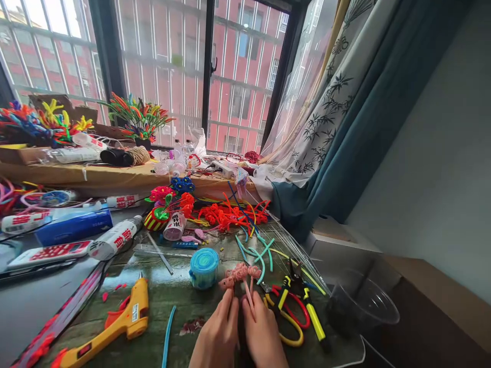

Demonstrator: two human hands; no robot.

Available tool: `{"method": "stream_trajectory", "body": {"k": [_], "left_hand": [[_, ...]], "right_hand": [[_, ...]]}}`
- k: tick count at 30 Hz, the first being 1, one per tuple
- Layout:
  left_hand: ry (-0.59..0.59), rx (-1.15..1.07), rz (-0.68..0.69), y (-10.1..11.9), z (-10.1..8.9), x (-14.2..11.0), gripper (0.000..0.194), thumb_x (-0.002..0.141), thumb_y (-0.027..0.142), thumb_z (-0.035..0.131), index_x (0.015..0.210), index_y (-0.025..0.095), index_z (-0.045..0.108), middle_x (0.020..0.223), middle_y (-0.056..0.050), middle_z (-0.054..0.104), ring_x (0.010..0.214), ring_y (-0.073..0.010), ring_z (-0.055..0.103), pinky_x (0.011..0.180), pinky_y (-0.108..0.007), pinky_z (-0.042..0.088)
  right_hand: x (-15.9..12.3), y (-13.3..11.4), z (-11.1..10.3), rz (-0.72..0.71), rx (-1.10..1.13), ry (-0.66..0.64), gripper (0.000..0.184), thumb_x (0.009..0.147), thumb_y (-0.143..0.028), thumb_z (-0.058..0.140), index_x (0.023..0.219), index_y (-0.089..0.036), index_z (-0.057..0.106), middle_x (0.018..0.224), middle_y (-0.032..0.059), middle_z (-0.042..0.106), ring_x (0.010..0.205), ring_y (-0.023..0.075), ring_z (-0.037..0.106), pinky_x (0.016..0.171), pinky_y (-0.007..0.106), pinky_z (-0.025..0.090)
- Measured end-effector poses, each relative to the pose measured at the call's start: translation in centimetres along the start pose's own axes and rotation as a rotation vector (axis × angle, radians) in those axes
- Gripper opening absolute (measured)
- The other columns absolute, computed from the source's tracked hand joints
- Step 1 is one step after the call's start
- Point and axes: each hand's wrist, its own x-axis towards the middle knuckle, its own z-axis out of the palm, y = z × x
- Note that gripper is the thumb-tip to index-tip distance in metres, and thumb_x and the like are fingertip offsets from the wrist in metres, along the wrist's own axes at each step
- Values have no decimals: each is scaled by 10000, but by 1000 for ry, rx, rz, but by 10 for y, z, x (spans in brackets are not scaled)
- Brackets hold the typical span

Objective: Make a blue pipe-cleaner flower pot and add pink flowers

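Observation:
My left hand (218,333) and my right hand (264,335) are side by side at the bottom middle, both pinched on the stems of pink pipe-cleaner flowers (240,275) that stand up from my fingertips. The curled pink heads sit just in front of a small teal roll (203,267) on the green table. Scissors with red and yellow handles (288,312) and yellow-handled pliers (307,301) lie just right of my right hand.
A yellow glue gun (118,322) lies at the left front. Red, teal and blue pipe cleaners (230,214), glue tubes (111,240) and finished flowers (169,202) crowd the table behind. A clear plastic cup (364,304) sits at the right edge, by the curtain (345,128).

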Motion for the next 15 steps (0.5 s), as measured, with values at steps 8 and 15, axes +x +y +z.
{"method": "stream_trajectory", "body": {"k": [8,15], "left_hand": [[-133,-22,-120,0,-2,-35,503,800,0,350,1205,107,628,1163,-97,748,995,-181,734,815,-243,593],[-656,-402,-861,22,-6,-8,349,994,275,344,983,160,673,952,-115,719,894,-290,716,778,-408,545]], "right_hand": [[-13,-2,-13,-50,-192,29,282,943,-328,509,1073,-209,728,1029,105,786,956,304,736,754,311,479],[13,15,4,-126,-42,138,251,842,-411,664,689,-233,752,619,76,746,600,247,687,545,275,407]]}}
